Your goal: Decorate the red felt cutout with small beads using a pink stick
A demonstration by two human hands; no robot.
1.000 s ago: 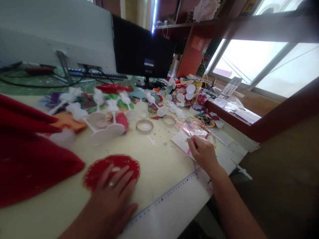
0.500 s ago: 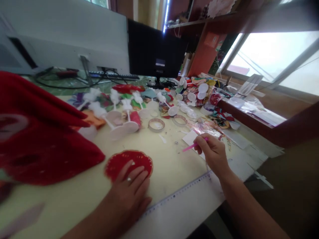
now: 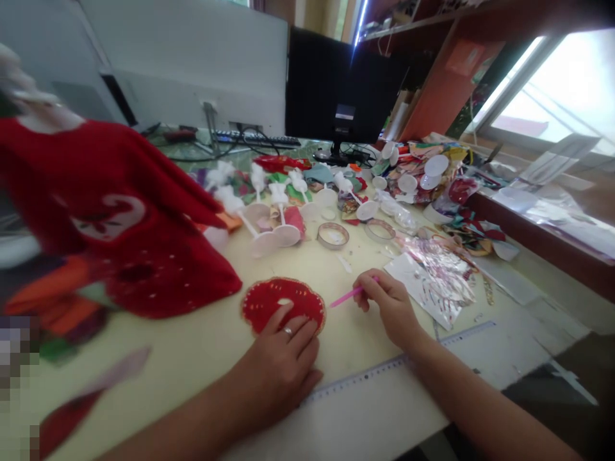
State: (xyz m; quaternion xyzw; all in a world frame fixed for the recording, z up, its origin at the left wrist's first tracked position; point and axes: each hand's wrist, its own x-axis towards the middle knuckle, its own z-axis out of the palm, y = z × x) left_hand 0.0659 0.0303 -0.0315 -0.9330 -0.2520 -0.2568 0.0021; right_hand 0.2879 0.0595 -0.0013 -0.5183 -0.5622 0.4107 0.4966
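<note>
My left hand [image 3: 281, 365] lies flat with fingers spread on the near edge of a round red fabric piece with a gold trim [image 3: 269, 301] on the pale yellow table [image 3: 192, 358]. A ring shows on one finger. My right hand [image 3: 391, 307] is closed in a pinch round a thin pink stick [image 3: 346, 296], whose tip points left toward the red piece, a short way from it. A clear plastic sheet with shiny bits [image 3: 432, 275] lies just right of that hand.
A large red fabric heap [image 3: 120, 218] covers the left. Several white plastic stands [image 3: 269, 211] with coloured scraps, two tape rings [image 3: 333, 235], a black monitor [image 3: 336, 96] and a scrap pile [image 3: 432, 173] lie behind. A ruler [image 3: 384, 371] runs along the near edge.
My right hand lifted the pink stick from the plastic sheet and brought it left toward the red piece. My left hand stayed pressed on the piece. The view swung left.
</note>
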